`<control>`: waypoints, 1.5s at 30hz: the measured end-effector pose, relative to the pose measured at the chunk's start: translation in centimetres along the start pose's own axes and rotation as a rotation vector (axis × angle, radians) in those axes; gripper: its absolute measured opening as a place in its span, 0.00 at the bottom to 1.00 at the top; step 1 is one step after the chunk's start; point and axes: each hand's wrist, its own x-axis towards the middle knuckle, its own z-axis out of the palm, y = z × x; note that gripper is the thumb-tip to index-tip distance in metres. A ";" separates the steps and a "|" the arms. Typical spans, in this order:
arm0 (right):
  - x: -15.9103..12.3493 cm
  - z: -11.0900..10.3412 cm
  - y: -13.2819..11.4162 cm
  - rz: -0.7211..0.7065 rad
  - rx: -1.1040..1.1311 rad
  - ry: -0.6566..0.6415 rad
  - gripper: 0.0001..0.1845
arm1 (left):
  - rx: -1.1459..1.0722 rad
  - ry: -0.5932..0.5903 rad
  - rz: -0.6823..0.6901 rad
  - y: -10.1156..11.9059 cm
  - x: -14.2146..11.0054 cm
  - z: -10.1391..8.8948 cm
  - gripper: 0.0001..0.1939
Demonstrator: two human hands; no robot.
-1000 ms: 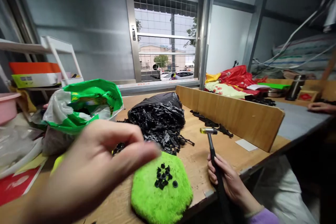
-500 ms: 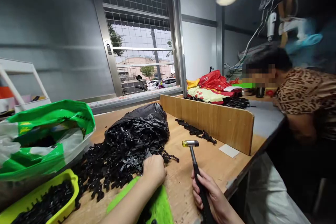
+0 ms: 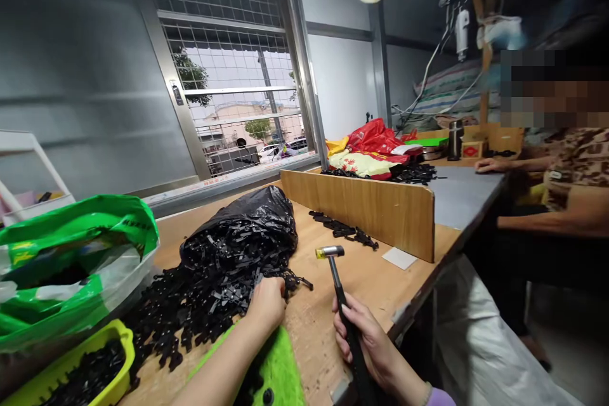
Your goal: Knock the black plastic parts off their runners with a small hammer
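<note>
My right hand is wrapped round the black handle of a small mallet, which stands head up over the wooden table. Its head is metal with a clear yellow face on the left end. My left hand is at the near edge of a heap of small black plastic parts, its fingers curled in and mostly hidden. What they hold, if anything, does not show. The heap spills out of a black plastic bag. Under my left forearm lies a bright green fuzzy piece, with black on it.
On the left are a green and white bag and a yellow basket of black parts. A low wooden board divides the table, with a row of black parts and a white card beside it. A co-worker sits at right.
My view has turned right, so the scene sits further left. The co-worker, bent low before, is now higher with a hand on the far table. My hands hold much the same pose.
</note>
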 end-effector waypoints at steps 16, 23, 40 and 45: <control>-0.4 -0.2 -0.7 0.077 0.045 -0.029 0.11 | -0.488 0.106 -0.175 -8.0 -14.9 -4.3 0.08; -0.4 0.0 -0.7 0.087 0.012 0.005 0.12 | -0.671 0.122 -0.198 -8.6 -16.7 -3.4 0.13; -0.4 0.0 -0.7 0.097 -0.019 0.004 0.14 | -0.474 -0.032 -0.225 -9.5 -11.7 -3.2 0.06; -0.2 0.0 -0.2 0.058 0.014 -0.003 0.12 | -0.384 0.061 -0.167 -8.8 -9.0 -4.4 0.09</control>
